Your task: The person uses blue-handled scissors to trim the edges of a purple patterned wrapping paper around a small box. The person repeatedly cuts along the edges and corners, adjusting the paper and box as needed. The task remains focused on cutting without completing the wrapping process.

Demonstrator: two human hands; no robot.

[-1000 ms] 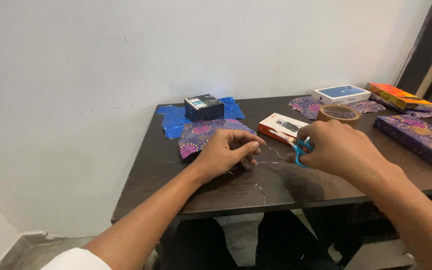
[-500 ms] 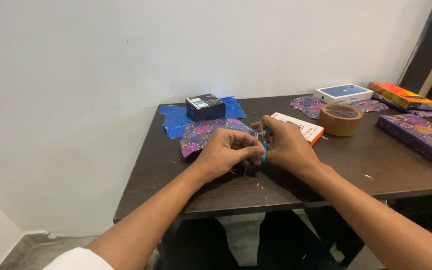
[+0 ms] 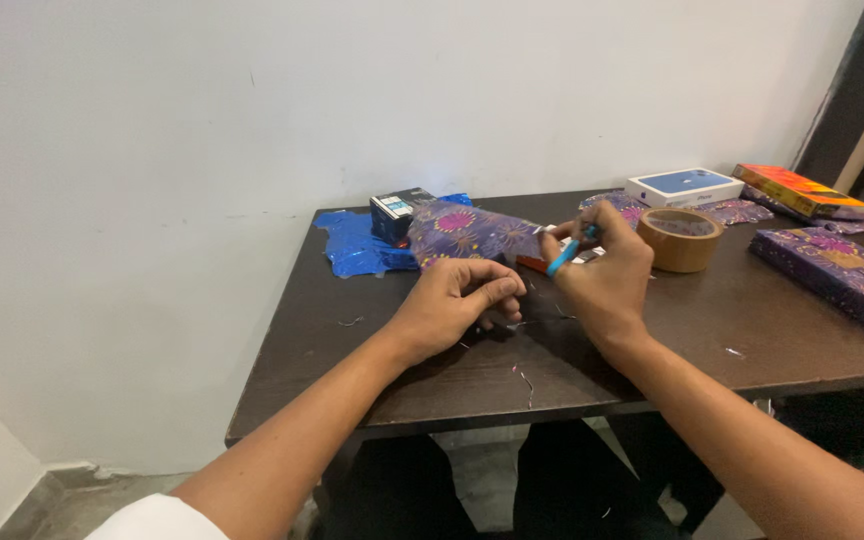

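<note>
View from above of a dark brown table (image 3: 772, 320) set against a white wall. Centre of frame: the left hand (image 3: 452, 305) rests on the tabletop with fingers curled loosely inward, thumb close to the forefinger; whether anything is pinched between them cannot be told. Just right of it, the right hand (image 3: 602, 275) is raised off the surface, fingers closed around small blue-handled scissors (image 3: 564, 255), of which only part of the handle shows. Directly behind the two hands, a purple floral-wrapped parcel (image 3: 467, 232) sits tilted, its right end near the right hand's fingertips; contact between them cannot be confirmed. Behind the parcel, toward the upper left of the table, a small black box (image 3: 392, 212) lies on crumpled blue wrapping paper (image 3: 352, 245). Thin paper slivers (image 3: 524, 378) lie scattered on the table near the front edge, below the hands. Right of the right hand stands a roll of brown tape (image 3: 680, 238). Upper right: a white box with a blue lid (image 3: 685, 186) on purple paper, an orange box (image 3: 797, 190), and at the right edge a long purple-wrapped package (image 3: 837, 265).
</note>
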